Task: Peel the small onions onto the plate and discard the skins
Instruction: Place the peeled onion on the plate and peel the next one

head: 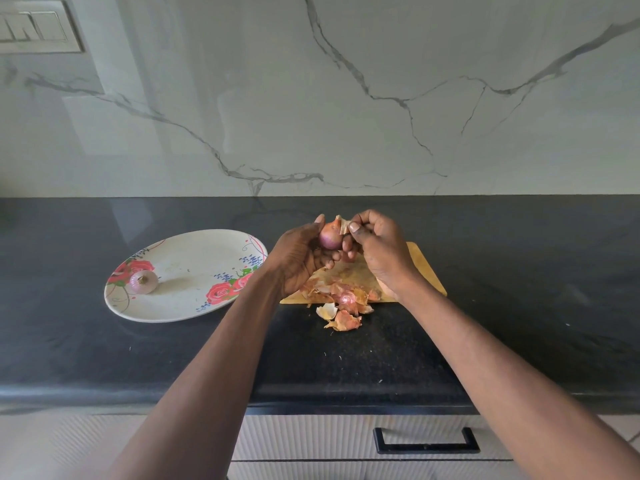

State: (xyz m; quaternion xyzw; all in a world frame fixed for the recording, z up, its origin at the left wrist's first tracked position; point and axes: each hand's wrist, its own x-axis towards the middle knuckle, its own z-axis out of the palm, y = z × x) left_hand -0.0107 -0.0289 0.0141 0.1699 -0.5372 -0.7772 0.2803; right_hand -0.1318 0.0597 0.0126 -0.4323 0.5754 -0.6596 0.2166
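Note:
My left hand [298, 258] holds a small purple onion [329, 236] above the wooden cutting board [424, 268]. My right hand [377, 247] pinches a strip of dry skin [343, 225] at the onion's top. A peeled onion [142, 281] lies on the left side of the floral plate [194, 306]. A pile of loose skins [341, 303] lies on the board's front edge and spills onto the black counter [519, 271].
The plate sits left of the board on the counter. A marble backsplash [346, 98] rises behind, with a switch panel [38, 27] at top left. A drawer with a black handle [426, 441] is below the counter edge.

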